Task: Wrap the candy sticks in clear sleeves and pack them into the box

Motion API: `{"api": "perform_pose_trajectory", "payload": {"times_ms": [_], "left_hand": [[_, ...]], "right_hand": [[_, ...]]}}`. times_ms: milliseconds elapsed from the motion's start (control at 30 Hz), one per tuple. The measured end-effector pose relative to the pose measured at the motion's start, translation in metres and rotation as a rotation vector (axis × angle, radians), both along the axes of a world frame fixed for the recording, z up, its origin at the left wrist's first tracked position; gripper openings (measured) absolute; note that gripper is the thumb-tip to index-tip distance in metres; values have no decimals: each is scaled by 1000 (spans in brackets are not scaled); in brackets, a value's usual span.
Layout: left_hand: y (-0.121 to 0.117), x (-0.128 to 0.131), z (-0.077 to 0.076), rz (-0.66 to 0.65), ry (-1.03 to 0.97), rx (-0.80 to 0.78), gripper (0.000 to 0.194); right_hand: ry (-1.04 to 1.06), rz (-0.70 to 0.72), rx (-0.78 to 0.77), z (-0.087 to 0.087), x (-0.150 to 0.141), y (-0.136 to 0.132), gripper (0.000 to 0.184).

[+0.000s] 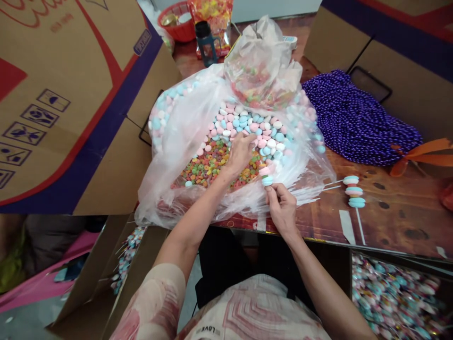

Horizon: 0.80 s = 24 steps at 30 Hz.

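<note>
A big clear plastic bag (184, 141) lies open on the wooden table (389, 222), filled with pastel pink, blue and white round candies (247, 125) and small multicoloured ring candies (208, 165). My left hand (240, 151) reaches into the bag, fingers curled down on the pastel candies. My right hand (281, 205) pinches a thin white stick at the bag's near edge. A blue candy and a pink candy (266, 175) are threaded on the stick's tip.
A stick with three stacked candies (355, 191) lies on the table to the right. Purple bead strings (357, 120) lie at the back right. Cardboard boxes stand left and right; lower boxes (392, 293) hold finished pieces. A dark bottle (207, 42) and red basket (177, 19) stand behind.
</note>
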<state>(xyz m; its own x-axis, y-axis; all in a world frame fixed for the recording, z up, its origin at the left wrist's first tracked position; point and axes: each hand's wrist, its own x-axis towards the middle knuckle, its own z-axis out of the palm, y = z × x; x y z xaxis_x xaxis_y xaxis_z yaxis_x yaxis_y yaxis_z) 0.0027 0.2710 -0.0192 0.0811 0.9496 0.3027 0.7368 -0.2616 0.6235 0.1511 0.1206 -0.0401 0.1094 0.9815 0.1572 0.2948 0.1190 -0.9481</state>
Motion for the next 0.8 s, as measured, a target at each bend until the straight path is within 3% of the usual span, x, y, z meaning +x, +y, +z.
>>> {"api": "perform_pose_trajectory", "payload": {"times_ms": [300,533,667,800], "left_hand": [[-8,3,-6,-96,39,53,28],[-6,4,-6,-38,-34,-30,28],[-13,2,-6,-32,-178,-39,29],[-27,-7,-5,-66,-460,-70,29]], "right_hand": [[-4,2,6,4,-2,0,29],[-17,10,-4,3,0,-1,29],[-16,9,-1,3,-1,-1,29],[-13,6,7,3,-1,0,29]]}}
